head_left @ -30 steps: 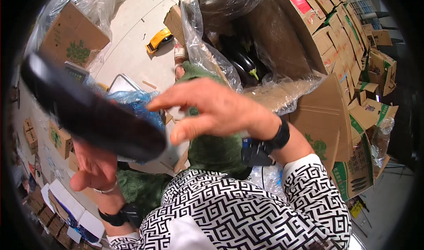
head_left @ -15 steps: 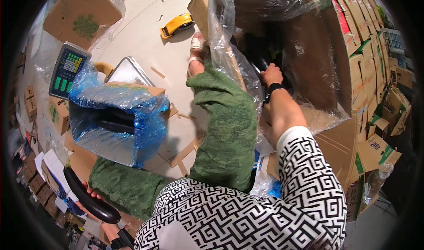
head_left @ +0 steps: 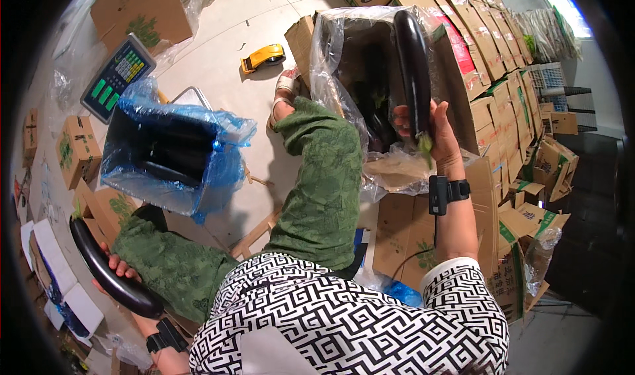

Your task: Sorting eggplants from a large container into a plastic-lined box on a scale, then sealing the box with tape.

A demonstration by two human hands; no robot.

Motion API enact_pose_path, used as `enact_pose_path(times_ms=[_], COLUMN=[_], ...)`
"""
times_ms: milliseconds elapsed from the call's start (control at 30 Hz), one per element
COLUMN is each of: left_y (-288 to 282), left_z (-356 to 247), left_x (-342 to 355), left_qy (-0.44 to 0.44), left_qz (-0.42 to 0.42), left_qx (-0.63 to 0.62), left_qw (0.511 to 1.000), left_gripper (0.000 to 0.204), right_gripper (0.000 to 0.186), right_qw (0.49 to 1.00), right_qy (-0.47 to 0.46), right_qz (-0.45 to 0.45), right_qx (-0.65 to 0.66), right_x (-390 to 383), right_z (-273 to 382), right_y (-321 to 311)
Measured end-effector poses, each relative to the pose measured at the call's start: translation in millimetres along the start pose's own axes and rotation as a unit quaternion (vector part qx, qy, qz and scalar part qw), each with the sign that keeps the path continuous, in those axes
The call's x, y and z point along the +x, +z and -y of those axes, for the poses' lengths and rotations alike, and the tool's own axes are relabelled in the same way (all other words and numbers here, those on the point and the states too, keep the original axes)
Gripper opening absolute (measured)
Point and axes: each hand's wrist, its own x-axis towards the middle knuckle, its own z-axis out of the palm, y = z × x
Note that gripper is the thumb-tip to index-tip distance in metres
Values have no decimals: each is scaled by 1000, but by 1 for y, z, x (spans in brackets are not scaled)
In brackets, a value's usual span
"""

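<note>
My right hand (head_left: 433, 133) grips a long dark eggplant (head_left: 411, 60) near its stem and holds it upright over a large cardboard box lined with clear plastic (head_left: 331, 57), where more eggplants lie. My left hand (head_left: 122, 272) is low at the left, closed around a second dark eggplant (head_left: 106, 269) held beside my knee. A smaller box lined with blue plastic (head_left: 218, 170) stands in front of my left knee with dark eggplants inside. I sit on the floor in green trousers.
A digital scale display (head_left: 118, 76) stands behind the blue-lined box. A yellow tape dispenser (head_left: 262, 57) lies on the floor. Stacked cardboard cartons (head_left: 503, 70) fill the right side, and flattened cartons (head_left: 73, 150) lie at the left.
My right hand reached into the big lined box and came up holding an eggplant. My left hand carried its eggplant down from in front of the camera to beside my left knee.
</note>
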Motion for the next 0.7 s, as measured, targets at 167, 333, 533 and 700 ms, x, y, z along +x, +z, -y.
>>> enact_pose_path(times_ms=[167, 333, 533, 700], left_y=[-11, -24, -18, -2], left_z=[-5, -12, -11, 0], left_x=[20, 15, 22, 38], left_qy=[-12, -14, -35, -41], left_qz=[92, 97, 58, -17], left_qx=[-3, 1, 23, 22], left_qw=[996, 995, 997, 999], left_gripper=[86, 89, 87, 78], right_gripper=[36, 37, 70, 73], right_qw=[969, 950, 809, 800], right_qy=[-55, -31, 138, 137], right_qz=[-41, -94, -114, -88], right_qx=[-236, -296, -560, -577], right_x=[-9, 33, 110, 148], right_z=[26, 9, -96, -184], right_y=[45, -8, -83, -125])
